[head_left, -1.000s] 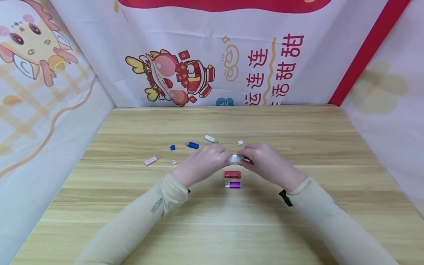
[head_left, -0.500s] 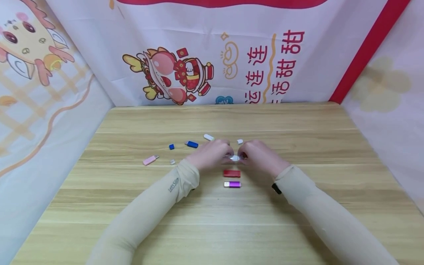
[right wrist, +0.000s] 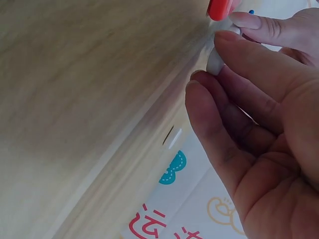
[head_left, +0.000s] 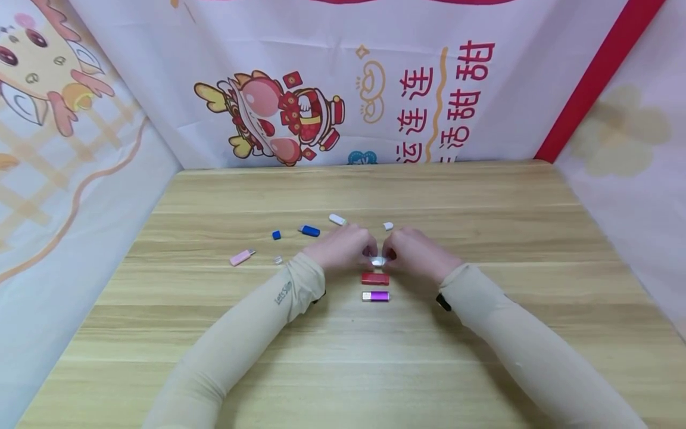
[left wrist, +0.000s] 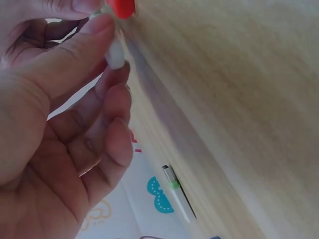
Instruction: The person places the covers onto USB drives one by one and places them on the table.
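Note:
Between my two hands is a small white USB stick [head_left: 377, 261], just above or on the table behind the red one. My left hand [head_left: 345, 247] pinches its left end, and my right hand [head_left: 418, 253] pinches the right end. Both wrist views show the white piece, [left wrist: 116, 55] on the left, partly covered by thumb and fingers. Nearer to me lie a red USB stick [head_left: 375, 279] and a purple USB stick [head_left: 376, 296], stacked in a row one below the other. Whether the white stick touches the table is hard to tell.
Behind my left hand lie a white-and-green USB stick [head_left: 337, 219] and a blue USB stick [head_left: 309, 230]. Further left are a blue cap [head_left: 276, 235], a clear cap [head_left: 278, 260] and a pink USB stick [head_left: 242, 257]. A white cap [head_left: 388, 226] sits behind my right hand.
Both hands have turned inward and lowered slightly toward the red USB stick, with the white stick still between them. The other pieces on the table stay put.

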